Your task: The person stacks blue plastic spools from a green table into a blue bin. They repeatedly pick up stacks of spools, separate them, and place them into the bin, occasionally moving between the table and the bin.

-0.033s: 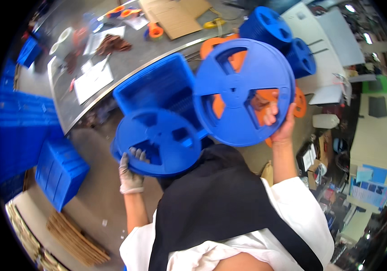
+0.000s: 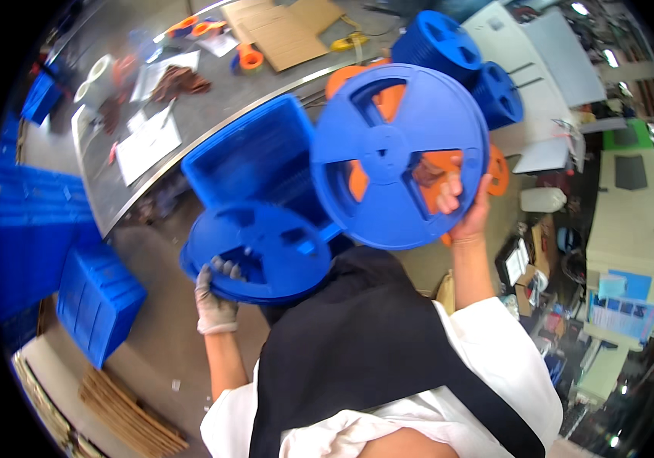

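Observation:
My left hand [image 2: 216, 294], in a pale glove, is closed on the left rim of a blue plastic reel [image 2: 285, 275], fingers through a cutout. This reel lies tilted in front of my apron, apparently with at least one more beneath it. My bare right hand [image 2: 468, 210] grips the right rim of a larger-looking blue reel [image 2: 384, 195], held up facing me with its fingertips showing through a window. A second edge shows behind its right rim. Beyond both reels stands an open blue bin [image 2: 247, 149], partly hidden by them.
Orange reels [image 2: 498, 172] stand behind the raised reel. Stacked blue reels [image 2: 438, 47] are at the far right. The grey table [image 2: 216, 95] holds cardboard [image 2: 285, 38], tape dispensers [image 2: 249, 57], papers [image 2: 150, 145] and a brown cloth [image 2: 182, 82]. Blue crates [image 2: 98, 301] stand at left, above cardboard sheets [image 2: 132, 408].
The left reel has tipped flatter and sunk slightly. The raised right reel has shifted a little left in view, as has much of the surroundings. Both hands keep their hold.

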`<move>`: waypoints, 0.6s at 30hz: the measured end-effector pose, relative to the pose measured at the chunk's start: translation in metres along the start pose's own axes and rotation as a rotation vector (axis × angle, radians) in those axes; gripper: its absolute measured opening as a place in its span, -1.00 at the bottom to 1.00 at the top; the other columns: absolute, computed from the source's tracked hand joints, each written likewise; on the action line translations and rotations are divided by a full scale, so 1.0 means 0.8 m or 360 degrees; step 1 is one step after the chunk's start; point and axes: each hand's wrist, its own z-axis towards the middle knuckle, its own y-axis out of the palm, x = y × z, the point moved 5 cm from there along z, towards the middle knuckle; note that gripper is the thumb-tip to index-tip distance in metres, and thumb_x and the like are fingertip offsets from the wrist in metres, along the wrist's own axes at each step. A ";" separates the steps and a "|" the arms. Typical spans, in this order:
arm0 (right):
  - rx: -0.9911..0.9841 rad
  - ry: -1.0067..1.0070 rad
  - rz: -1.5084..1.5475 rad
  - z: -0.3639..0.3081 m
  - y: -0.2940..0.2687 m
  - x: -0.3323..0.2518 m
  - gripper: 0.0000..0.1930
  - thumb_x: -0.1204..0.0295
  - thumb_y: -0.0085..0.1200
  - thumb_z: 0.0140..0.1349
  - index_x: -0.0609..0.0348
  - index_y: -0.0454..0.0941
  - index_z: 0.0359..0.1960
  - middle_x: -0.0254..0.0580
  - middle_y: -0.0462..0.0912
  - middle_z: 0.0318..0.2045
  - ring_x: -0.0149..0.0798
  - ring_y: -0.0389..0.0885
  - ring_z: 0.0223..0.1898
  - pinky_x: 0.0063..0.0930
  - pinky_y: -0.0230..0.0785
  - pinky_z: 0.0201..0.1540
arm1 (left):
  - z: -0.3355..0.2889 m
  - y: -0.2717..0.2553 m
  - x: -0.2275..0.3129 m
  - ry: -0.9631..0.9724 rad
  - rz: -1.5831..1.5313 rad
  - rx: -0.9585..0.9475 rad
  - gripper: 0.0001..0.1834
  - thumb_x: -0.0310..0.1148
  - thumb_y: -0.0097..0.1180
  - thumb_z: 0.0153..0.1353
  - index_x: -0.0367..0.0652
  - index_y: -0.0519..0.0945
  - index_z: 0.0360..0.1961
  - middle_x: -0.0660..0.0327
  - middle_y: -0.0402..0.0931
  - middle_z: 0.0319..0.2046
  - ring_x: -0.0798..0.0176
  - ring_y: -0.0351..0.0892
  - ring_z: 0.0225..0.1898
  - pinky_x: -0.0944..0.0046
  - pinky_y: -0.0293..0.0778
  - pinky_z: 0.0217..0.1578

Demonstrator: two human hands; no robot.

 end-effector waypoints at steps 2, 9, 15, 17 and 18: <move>-0.0078 -0.0049 0.0136 -0.003 0.004 -0.004 -0.28 -0.17 -0.14 0.30 0.27 0.29 0.19 -0.28 0.43 -0.47 -0.38 0.39 -0.56 -0.49 0.30 -0.51 | 0.007 -0.002 -0.008 0.0008 -0.0084 -0.0133 -0.66 -0.25 0.14 0.26 -0.23 0.48 -0.03 0.34 0.33 -0.43 0.30 0.33 -0.37 0.28 0.37 -0.21; -0.0314 -0.0008 0.0935 -0.009 -0.001 -0.008 -0.39 0.03 -0.06 0.36 0.35 0.28 0.18 -0.24 0.45 -0.45 -0.40 0.43 -0.55 -0.54 0.34 -0.52 | -0.037 0.108 -0.042 0.0104 0.0374 -0.0752 -0.55 -0.42 0.11 0.12 -0.25 0.43 0.07 0.38 0.19 -0.52 0.39 0.20 -0.49 0.32 0.25 -0.37; -0.0102 0.0169 0.1179 -0.001 0.018 0.015 -0.41 0.10 -0.02 0.36 0.33 0.26 0.22 -0.26 0.46 -0.38 -0.43 0.42 -0.50 -0.58 0.35 -0.46 | -0.051 0.152 -0.055 0.0955 0.1513 -0.0696 -0.40 -0.55 0.05 -0.09 -0.28 0.46 0.11 0.08 0.43 0.14 0.19 0.42 0.08 0.18 0.30 0.15; -0.0053 0.0218 0.1068 0.001 0.031 0.018 -0.36 0.02 -0.04 0.35 0.33 0.24 0.23 -0.25 0.47 -0.34 -0.44 0.41 -0.47 -0.57 0.35 -0.43 | -0.047 0.163 -0.053 0.1459 0.2102 -0.0824 -0.35 -0.50 0.10 -0.14 -0.16 0.48 0.13 0.05 0.35 0.23 0.00 0.27 0.28 0.08 0.19 0.25; -0.0016 0.0251 0.0984 0.002 0.035 0.020 -0.35 0.00 -0.06 0.35 0.34 0.24 0.23 -0.24 0.48 -0.33 -0.43 0.41 -0.46 -0.56 0.35 -0.43 | -0.049 0.172 -0.055 0.1651 0.2352 -0.0871 -0.34 -0.49 0.12 -0.15 -0.15 0.48 0.13 0.03 0.35 0.22 -0.05 0.25 0.30 0.04 0.18 0.26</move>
